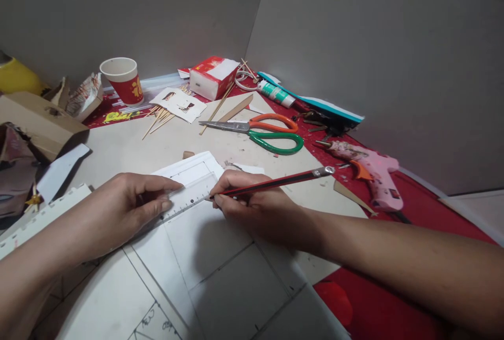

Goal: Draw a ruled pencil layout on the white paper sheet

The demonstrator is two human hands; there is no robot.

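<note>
My right hand (252, 201) grips a red and black pencil (275, 181), its tip down at the edge of a clear ruler (192, 193). Under my left hand (137, 203) lies the ruler's left part, with thumb and fingertips pressing on it. The ruler rests on a white sheet of paper (220, 256) marked with straight drawn lines. My right hand casts a shadow over the sheet. Another paper with lines and handwriting (114, 298) lies beneath it at the lower left.
Orange-and-green-handled scissors (271, 132) lie beyond the paper. A pink glue gun (370, 172) is at right, with a glue tube (277, 93) behind. Farther back are a paper cup (122, 81), a tissue pack (212, 78) and wooden sticks (159, 119). Cut cardboard (43, 124) stands left.
</note>
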